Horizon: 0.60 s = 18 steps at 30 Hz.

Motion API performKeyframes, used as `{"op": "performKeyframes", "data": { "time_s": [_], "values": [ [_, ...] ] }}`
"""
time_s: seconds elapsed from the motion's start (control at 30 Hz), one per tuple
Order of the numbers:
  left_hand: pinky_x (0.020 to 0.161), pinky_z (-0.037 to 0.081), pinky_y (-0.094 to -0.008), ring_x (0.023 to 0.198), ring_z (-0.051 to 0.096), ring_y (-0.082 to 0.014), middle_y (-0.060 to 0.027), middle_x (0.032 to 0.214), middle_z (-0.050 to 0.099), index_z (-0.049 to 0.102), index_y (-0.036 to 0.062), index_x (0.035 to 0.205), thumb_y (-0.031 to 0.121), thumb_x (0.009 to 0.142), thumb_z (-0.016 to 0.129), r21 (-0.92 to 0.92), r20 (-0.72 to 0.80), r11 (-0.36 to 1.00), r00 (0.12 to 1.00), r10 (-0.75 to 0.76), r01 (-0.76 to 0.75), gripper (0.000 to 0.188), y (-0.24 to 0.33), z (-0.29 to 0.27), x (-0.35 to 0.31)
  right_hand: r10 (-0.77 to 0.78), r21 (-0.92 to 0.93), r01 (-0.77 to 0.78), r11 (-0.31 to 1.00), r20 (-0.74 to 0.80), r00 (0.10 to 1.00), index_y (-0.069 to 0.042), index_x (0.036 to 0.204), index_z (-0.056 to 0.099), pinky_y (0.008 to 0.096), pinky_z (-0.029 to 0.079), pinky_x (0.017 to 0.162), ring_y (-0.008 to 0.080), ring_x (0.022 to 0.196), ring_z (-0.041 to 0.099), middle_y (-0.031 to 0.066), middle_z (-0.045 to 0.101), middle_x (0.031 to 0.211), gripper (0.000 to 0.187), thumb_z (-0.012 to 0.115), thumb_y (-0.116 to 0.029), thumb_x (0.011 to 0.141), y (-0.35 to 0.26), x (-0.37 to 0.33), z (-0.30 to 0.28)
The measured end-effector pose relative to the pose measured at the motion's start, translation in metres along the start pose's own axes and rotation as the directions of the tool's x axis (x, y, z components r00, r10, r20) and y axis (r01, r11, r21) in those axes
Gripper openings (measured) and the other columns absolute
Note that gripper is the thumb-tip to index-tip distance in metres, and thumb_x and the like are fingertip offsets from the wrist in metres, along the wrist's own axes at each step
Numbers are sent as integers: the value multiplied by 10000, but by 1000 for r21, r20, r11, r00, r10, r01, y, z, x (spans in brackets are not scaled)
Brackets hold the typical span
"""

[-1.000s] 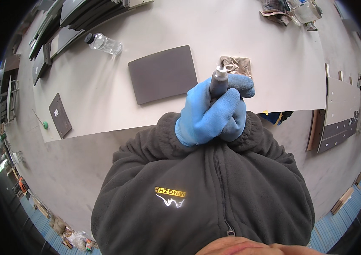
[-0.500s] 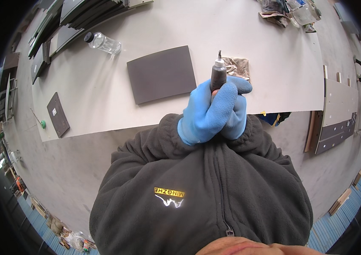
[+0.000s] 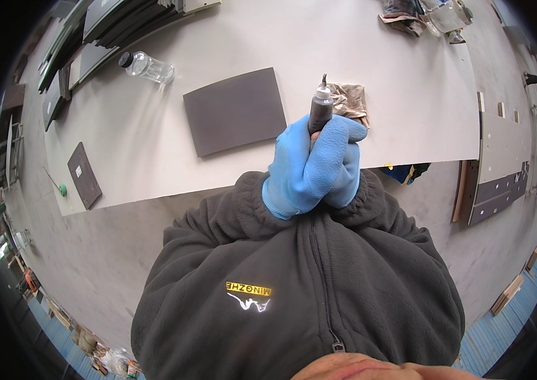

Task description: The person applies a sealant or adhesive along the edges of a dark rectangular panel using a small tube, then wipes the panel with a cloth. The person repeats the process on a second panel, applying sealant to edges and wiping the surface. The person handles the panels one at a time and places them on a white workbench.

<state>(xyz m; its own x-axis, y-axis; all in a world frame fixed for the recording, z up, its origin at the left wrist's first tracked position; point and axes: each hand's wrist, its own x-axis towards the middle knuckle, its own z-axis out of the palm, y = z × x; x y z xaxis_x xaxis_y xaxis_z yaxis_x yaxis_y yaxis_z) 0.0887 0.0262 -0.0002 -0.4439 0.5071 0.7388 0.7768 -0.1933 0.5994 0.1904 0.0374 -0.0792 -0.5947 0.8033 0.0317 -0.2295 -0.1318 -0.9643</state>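
Note:
Both of my hands, in blue gloves, are clasped together in front of my chest. My left hand [image 3: 288,174] and my right hand [image 3: 348,166] are closed round a small squeeze bottle [image 3: 321,113] with dark contents, a white collar and a narrow dark tip. The bottle stands nearly upright in the picture, its lower part hidden by the gloves. A crumpled beige rag [image 3: 349,101] lies on the table just beyond my hands. To their left rests a dark grey panel [image 3: 235,113] with one curved edge.
The pale table [image 3: 407,95] holds a clear bottle with a black cap [image 3: 148,67] and stacked dark panels [image 3: 126,22] at far left. A small dark board [image 3: 83,174] lies near the left front edge. Bags and a clear container [image 3: 447,16] sit far right. Panels [image 3: 499,164] stand beyond the right edge.
The whole view has shifted slightly, so table things sit a little further left. My hands keep the same clasp round the squeeze bottle.

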Motion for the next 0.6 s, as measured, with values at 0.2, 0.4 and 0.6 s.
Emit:
{"op": "performKeyframes", "data": {
  "time_s": [0.2,0.4,0.6],
  "values": [
    [485,494,-293,547,620,-203,-75,745,718,675,6,907,-127,905,529,-118,70,991,995,74,-66,198,-14,-1,-3,-2,-15,2,1000,12,1000,-16,1002,653,280,522,740,105,838,647,37,675,912,222,571,-213,1061,-5,2,2],
    [469,489,-289,528,615,-208,-80,743,714,690,17,912,-124,914,518,-43,-25,997,998,62,-63,222,-11,4,-6,3,-24,-3,1000,17,1000,-13,975,654,277,517,726,102,823,644,34,672,887,228,567,-206,1061,-6,4,4],
    [464,495,-295,547,624,-220,-99,761,709,690,11,925,-107,912,537,-108,97,989,989,115,-105,194,-20,-4,-1,11,-34,-10,999,26,1000,-10,948,656,273,511,712,98,807,642,32,669,863,238,563,-198,1061,-4,7,4]
  ]
}}
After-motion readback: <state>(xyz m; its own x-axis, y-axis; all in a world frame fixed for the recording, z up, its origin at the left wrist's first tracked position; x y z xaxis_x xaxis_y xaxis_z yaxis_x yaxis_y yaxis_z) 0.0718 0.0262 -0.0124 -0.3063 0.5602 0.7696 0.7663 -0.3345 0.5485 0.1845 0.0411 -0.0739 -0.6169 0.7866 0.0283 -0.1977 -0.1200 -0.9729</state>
